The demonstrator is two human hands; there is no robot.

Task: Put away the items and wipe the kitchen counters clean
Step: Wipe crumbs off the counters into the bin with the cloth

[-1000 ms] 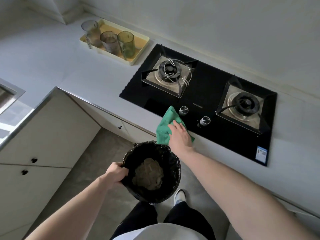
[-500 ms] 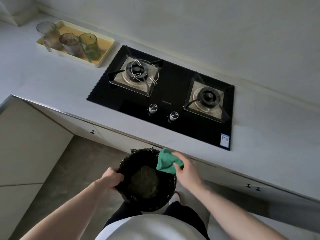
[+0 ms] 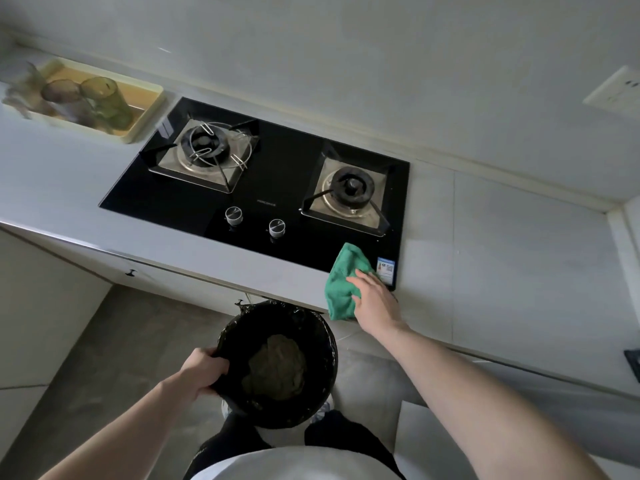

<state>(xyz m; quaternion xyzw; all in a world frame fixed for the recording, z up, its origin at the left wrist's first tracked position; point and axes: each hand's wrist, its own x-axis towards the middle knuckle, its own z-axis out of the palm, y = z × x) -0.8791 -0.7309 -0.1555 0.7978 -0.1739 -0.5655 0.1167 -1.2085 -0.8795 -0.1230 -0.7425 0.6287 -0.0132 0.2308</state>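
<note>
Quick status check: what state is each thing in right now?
green cloth: crumpled, pressed on the counter edge at the hob's near right corner
right hand: flat on the cloth
left hand: grips the bin's rim
bin: black-lined, waste inside
cups: upright in the tray

Half a second ago the right hand point(image 3: 375, 301) held the green cloth point(image 3: 343, 284) bunched over the mouth of the black-lined bin point(image 3: 277, 362), off the counter point(image 3: 485, 258); now it presses the cloth flat on the counter edge at the hob's point(image 3: 287, 174) lower right corner, beside the sticker point(image 3: 385, 270), to the upper right of the bin
</note>
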